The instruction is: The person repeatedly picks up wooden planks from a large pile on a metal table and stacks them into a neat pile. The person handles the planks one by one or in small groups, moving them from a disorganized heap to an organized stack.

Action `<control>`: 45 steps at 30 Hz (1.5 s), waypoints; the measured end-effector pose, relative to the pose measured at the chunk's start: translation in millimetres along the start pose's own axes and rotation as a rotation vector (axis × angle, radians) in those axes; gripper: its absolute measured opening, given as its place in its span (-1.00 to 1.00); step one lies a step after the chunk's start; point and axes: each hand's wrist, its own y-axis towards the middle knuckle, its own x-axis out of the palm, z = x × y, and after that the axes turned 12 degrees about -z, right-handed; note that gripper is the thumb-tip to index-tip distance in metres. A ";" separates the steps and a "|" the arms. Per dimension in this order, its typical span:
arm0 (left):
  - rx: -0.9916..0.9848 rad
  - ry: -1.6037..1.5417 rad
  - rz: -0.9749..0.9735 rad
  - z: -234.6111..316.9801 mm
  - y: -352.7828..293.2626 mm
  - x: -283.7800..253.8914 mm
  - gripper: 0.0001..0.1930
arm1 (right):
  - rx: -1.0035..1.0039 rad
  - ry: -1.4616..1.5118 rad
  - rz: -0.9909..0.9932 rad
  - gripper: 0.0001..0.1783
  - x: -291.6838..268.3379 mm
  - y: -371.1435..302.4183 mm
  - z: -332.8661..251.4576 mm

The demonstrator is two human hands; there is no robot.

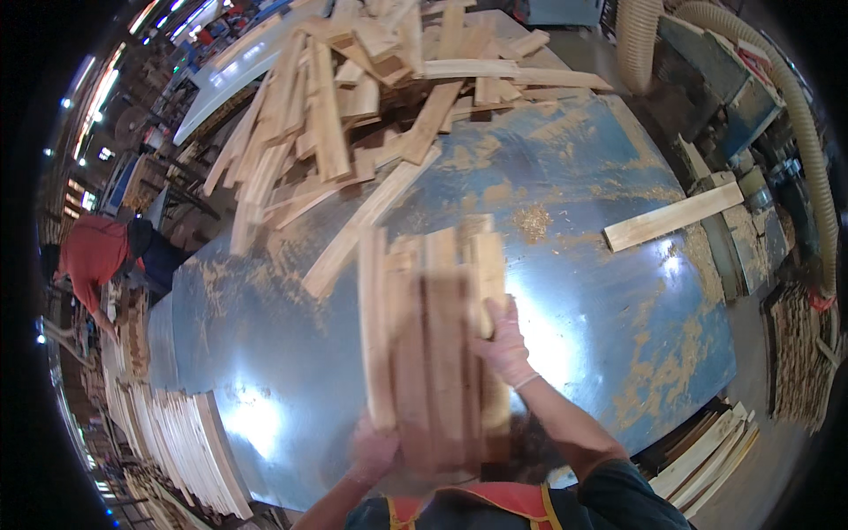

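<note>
A side-by-side bundle of several wooden boards (428,353) is in front of me, blurred by motion. My right hand (505,349), in a thin pale glove, is closed on the right edge of the bundle, near its middle. Lower down, my left hand (375,449) grips the left edge close to the near end; its fingers are smeared and partly hidden. Just beyond the bundle, a long single board (371,221) slants across the metal table (565,203).
A jumbled pile of boards (327,115) covers the table's far end. One board (676,216) juts over the right edge beside a machine with a ribbed hose (638,44). Sawdust (532,223) lies scattered. Stacked boards (190,442) stand at the near left. A person in red (93,256) bends over at left.
</note>
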 end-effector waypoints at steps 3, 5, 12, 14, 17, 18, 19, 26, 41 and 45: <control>-0.168 -0.077 0.103 -70.1 -35.6 -12.9 -0.26 | -0.222 -0.137 -0.110 0.10 72.5 -9.7 -37.9; -0.148 -0.165 0.167 -116.3 -58.2 -16.0 -0.27 | 0.038 0.109 -0.206 0.11 96.4 -56.2 -66.0; -0.134 -0.144 0.151 -184.1 -75.2 -39.0 -0.04 | 0.235 0.260 -0.387 -0.31 149.3 -193.8 -38.3; -0.076 0.045 0.257 -182.3 -71.2 -45.0 -0.03 | 0.230 0.429 -0.268 -0.38 109.7 -196.6 -78.7; 0.167 0.233 0.460 -165.5 -63.0 -57.0 -0.10 | 0.103 0.571 -0.153 -0.32 28.9 -174.5 -123.1; 0.244 0.243 0.445 -159.2 -60.4 -57.5 -0.14 | -0.035 0.769 -0.149 -0.32 4.4 -172.1 -160.4; 0.332 0.255 0.432 -147.8 -54.6 -55.2 -0.18 | -0.062 0.757 -0.150 -0.31 -4.6 -171.5 -154.2; 0.748 0.241 0.328 -10.3 16.6 -12.6 -0.24 | -0.076 1.005 0.011 -0.11 -111.3 -111.6 -130.5; 0.582 0.618 0.218 108.8 130.5 52.6 -0.17 | 0.092 -1.405 0.490 -0.58 -396.1 270.1 -142.8; 0.520 0.596 0.097 116.1 131.3 47.3 -0.19 | 0.169 -1.557 0.335 -0.55 -394.0 315.8 -178.0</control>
